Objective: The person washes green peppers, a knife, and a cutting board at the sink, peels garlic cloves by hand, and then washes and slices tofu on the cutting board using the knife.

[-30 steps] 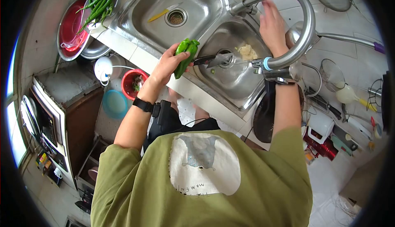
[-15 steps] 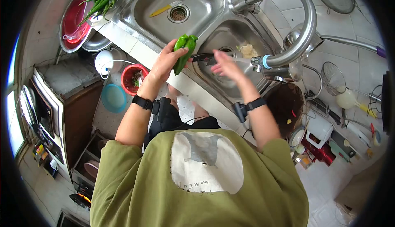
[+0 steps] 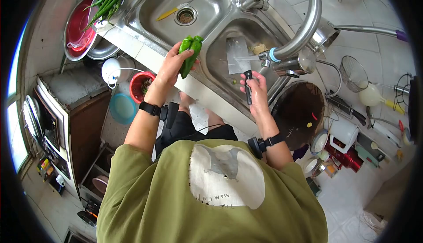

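Observation:
My left hand [image 3: 169,67] is closed around green peppers [image 3: 191,56], apparently two side by side, held upright above the sink's front rim. In my right hand [image 3: 257,89] is a cleaver, gripped by its black handle [image 3: 248,84]. Its broad blade [image 3: 238,54] points away from me over the right sink basin [image 3: 220,73]. From the faucet [image 3: 266,57] a thin stream of water runs onto the blade. A pale scrap [image 3: 260,48] lies in the basin behind the blade.
A yellow-handled knife [image 3: 169,13] lies in the left basin beside the drain [image 3: 185,16]. Long green chilies [image 3: 108,1] fill a bowl at the upper left. A round chopping board [image 3: 299,111] stands right of the sink. A red bucket [image 3: 135,86] is on the floor.
The cleaver's handle, earlier close by my left hand, is now in my right hand, and the blade has swung to point away from me. The peppers have shifted slightly left.

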`<state>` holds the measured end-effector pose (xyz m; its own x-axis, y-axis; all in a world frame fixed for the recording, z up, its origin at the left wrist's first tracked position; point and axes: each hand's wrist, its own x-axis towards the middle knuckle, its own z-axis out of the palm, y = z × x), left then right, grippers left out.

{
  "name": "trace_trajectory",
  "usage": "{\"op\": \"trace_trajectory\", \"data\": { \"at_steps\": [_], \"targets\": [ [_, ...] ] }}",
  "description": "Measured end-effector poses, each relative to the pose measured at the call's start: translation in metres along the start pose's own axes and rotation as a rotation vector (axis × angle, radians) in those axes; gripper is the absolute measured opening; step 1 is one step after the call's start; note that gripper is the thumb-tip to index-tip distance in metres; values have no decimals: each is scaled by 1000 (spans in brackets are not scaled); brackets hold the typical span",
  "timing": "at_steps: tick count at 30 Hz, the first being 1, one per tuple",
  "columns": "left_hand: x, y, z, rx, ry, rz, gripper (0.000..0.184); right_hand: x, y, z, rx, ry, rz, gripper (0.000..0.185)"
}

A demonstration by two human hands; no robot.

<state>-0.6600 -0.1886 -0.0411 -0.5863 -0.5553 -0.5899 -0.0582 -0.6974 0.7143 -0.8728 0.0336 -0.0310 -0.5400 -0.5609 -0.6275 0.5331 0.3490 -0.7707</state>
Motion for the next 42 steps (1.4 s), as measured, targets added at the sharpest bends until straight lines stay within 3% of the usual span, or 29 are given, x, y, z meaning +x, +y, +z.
{"op": "trace_trajectory", "data": {
  "at_steps": [8, 13, 23, 25, 27, 29, 31, 33, 34, 35, 37, 39, 40, 42],
  "targets": [
    [-4, -1, 5, -23, 24, 52, 48, -8, -9, 9, 132, -38, -24, 54],
    [-2, -3, 6, -21, 39, 108, 45, -9, -8, 9, 54, -28, -70, 48],
    [68, 5, -7, 370, 296, 226, 49, -17, -17, 11, 34, -53, -40, 27],
    [81, 14, -12, 911, 402, 385, 52, -15, -10, 9, 97, -21, 13, 27],
    [79, 8, -6, 954, 385, 296, 54, -13, -4, 7, 158, 19, 66, 28],
    [67, -1, 13, 1049, 472, 743, 46, -10, 1, 9, 204, 100, 100, 29],
    [32, -11, 54, 834, 201, 387, 32, -1, 7, 16, 130, 125, 4, 36],
    [7, -29, 88, 774, -170, -22, 49, 24, 39, 14, -296, 130, -273, 42],
    [6, -53, 99, 451, -270, -138, 63, 20, 39, 16, -538, 137, -385, 47],
    [11, -69, 111, 206, -279, -223, 56, 12, 29, 25, -748, 123, -521, 51],
    [29, -80, 119, 143, -237, -234, 38, 10, 30, 23, -818, 56, -676, 46],
    [40, -87, 115, -62, -152, -226, 22, 21, 15, 4, -585, -109, -409, 41],
    [37, -81, 115, -238, -128, -352, 20, 36, 9, -14, -597, -69, -324, 37],
    [38, -88, 96, -288, -140, -359, 19, 70, -6, -45, -740, 76, -210, 46]
  ]
}}
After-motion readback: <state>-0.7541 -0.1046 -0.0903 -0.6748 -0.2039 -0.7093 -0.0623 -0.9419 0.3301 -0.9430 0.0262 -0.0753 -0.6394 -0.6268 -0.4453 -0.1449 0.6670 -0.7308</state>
